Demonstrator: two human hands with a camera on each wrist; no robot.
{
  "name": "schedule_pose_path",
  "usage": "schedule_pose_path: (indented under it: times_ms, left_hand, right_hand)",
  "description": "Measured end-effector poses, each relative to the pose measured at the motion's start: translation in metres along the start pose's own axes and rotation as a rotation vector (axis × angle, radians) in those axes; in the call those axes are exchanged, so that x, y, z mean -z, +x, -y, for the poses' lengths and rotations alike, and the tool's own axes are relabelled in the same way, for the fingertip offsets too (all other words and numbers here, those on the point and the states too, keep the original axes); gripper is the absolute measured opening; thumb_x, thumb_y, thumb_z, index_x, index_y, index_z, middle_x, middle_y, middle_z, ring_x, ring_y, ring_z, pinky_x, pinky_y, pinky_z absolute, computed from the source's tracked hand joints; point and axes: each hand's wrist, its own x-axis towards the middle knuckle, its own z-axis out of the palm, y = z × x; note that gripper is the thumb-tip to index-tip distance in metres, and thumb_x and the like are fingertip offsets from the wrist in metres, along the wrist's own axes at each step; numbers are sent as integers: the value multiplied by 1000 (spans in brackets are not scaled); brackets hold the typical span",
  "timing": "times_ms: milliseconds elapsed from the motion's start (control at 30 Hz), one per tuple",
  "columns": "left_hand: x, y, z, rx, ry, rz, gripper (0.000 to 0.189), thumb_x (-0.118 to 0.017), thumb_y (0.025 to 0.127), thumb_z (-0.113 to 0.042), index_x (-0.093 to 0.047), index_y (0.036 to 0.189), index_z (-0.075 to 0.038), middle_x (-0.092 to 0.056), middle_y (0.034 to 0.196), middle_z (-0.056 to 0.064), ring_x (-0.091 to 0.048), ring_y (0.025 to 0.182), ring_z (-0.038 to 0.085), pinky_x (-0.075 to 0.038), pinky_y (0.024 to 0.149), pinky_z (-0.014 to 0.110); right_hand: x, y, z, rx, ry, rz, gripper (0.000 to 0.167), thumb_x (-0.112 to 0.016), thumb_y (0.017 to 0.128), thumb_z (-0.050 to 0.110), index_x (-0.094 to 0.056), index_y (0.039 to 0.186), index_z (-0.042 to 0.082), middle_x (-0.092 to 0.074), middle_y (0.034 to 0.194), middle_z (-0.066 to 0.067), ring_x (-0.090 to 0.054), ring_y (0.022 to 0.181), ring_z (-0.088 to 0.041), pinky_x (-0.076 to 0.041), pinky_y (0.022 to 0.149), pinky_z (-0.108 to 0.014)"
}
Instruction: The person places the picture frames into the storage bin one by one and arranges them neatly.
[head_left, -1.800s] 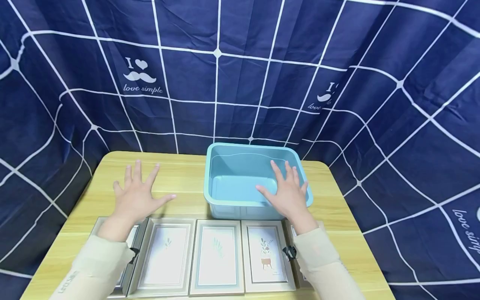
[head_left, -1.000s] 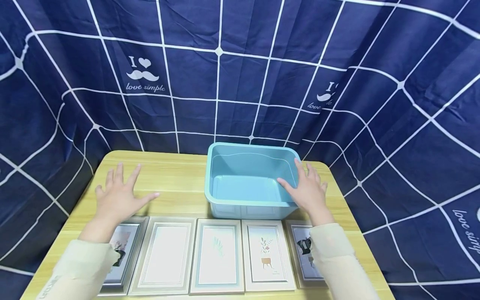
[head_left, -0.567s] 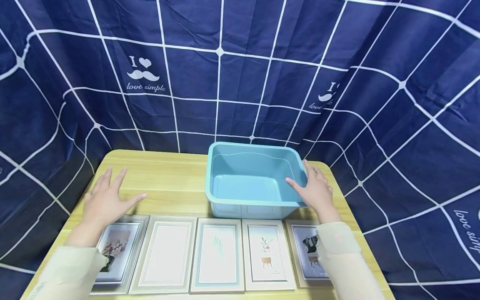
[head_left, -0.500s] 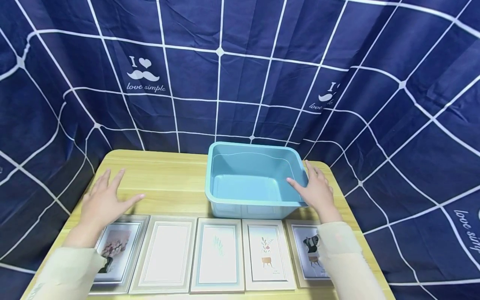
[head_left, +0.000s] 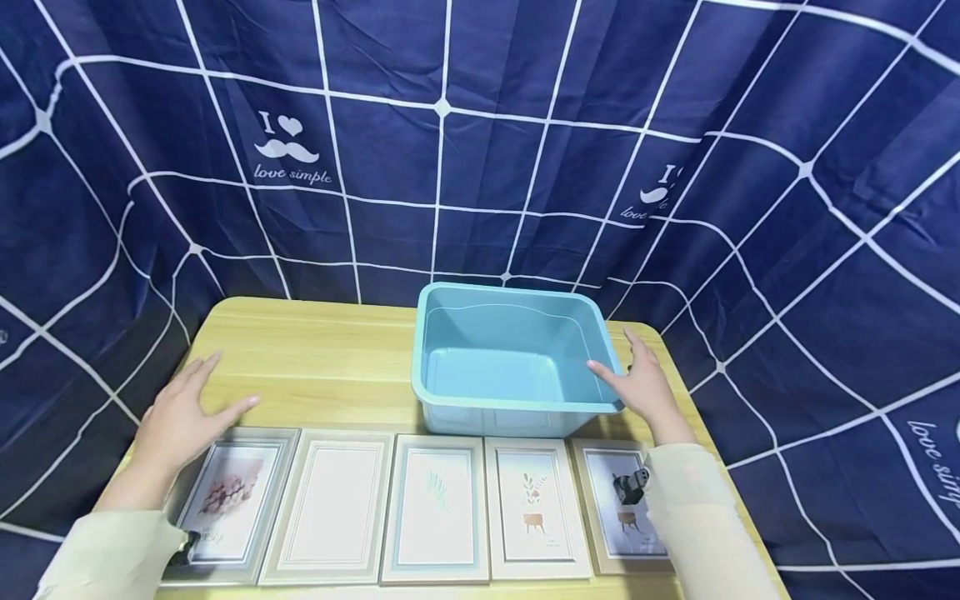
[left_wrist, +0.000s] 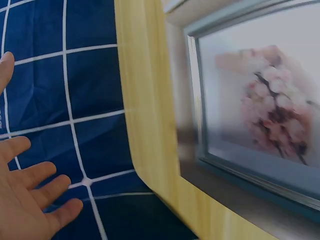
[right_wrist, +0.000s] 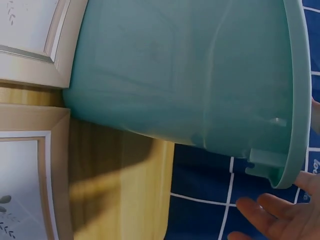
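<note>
Table (head_left: pixel 322 342) carries a blue bin (head_left: pixel 517 406) and five picture frames. Bin stands upright toward the far right corner. Frames lie flat, side by side, in a row nearer the wearer: pink blossom frame (head_left: pixel 232 500) at the left edge, pale frame (head_left: pixel 330 508) next, green-leaf frame (head_left: pixel 437 533) in the middle, potted-plant frame (head_left: pixel 532 533), then right-end frame (head_left: pixel 611 533), partly covered by a sleeve. Left hand (head_left: pixel 180 421) open, fingers and thumb spread, by the left edge just beyond the blossom frame; holds nothing. Right hand (head_left: pixel 643 385) open too, at the bin's right rim, thumb toward the inside, fingers outside; contact with the rim cannot be told. Dark blue gridded curtain (head_left: pixel 375 225) behind the far edge.
</note>
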Motion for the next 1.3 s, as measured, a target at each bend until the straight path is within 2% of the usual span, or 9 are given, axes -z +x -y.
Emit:
schedule_pose_path:
  times_ms: [267, 600, 867, 967, 1000, 1100, 1200, 1233, 1300]
  left_hand:
    - [-4, -7, 22, 54, -98, 33, 92, -68, 84, -47, -23, 149, 0, -30, 140, 39, -30, 123, 57, -28, 92, 72]
    - [-12, -19, 52, 133, -136, 36, 87, -69, 85, -40, -27, 145, 7, -42, 129, 40, -43, 112, 56, -36, 86, 66]
    - [-18, -28, 70, 187, -186, 81, 85, -67, 88, -38, -25, 143, 11, -42, 126, 42, -45, 110, 57, -38, 87, 66]
    - [-21, -30, 77, 195, -221, 101, 83, -67, 89, -35, -25, 142, 13, -42, 125, 43, -46, 110, 57, -40, 86, 64]
    - [-22, -31, 79, 194, -228, 105, 82, -67, 89, -34, -26, 141, 14, -43, 125, 43, -47, 110, 56, -45, 87, 55]
    - [-24, -32, 87, 183, -258, 110, 80, -69, 88, -30, -29, 139, 16, -46, 123, 42, -64, 99, 22, -51, 79, 23]
    - [-28, -33, 93, 162, -293, 93, 76, -73, 86, -23, -33, 135, 18, -50, 119, 40, -50, 80, -15, -36, 63, 1]
    - [-30, -33, 95, 156, -312, 89, 75, -73, 85, -21, -34, 134, 19, -50, 119, 41, -41, 78, -21, -37, 64, 0]
    - [-32, -33, 98, 149, -354, 94, 74, -74, 84, -17, -33, 133, 21, -49, 118, 42, -42, 77, -23, -38, 64, 0]
  right_hand:
    - [-1, 2, -9, -55, 103, 60, 96, -61, 88, 51, -9, 152, 3, -30, 143, -35, -45, 117, -53, -41, 96, -58]
    - [-2, 2, -20, -86, 224, 93, 85, -57, 90, 52, -24, 148, -1, -41, 136, -33, -40, 125, -46, -44, 95, -54]
    - [-5, 2, -26, -103, 371, 87, 69, -54, 96, 41, -34, 143, -5, -49, 127, -33, -58, 103, -35, -54, 74, -26]
    - [-7, 2, -28, -116, 438, 88, 63, -52, 98, 35, -35, 141, -7, -49, 125, -34, -62, 92, -24, -55, 70, -24]
    - [-8, 3, -29, -122, 456, 88, 62, -52, 98, 33, -35, 140, -8, -50, 124, -33, -62, 88, -19, -55, 69, -24]
    - [-10, 4, -31, -146, 507, 85, 59, -52, 98, 31, -36, 140, -9, -52, 118, -29, -61, 78, -9, -56, 68, -24]
    - [-12, 5, -32, -165, 546, 82, 58, -53, 98, 30, -37, 140, -8, -53, 111, -23, -59, 75, -5, -55, 67, -23]
    - [-13, 5, -32, -171, 556, 82, 58, -53, 98, 29, -37, 140, -8, -53, 109, -21, -59, 75, -5, -55, 67, -23]
    - [-14, 5, -32, -181, 575, 86, 58, -54, 98, 29, -37, 140, -7, -53, 107, -19, -59, 76, -5, -55, 67, -23]
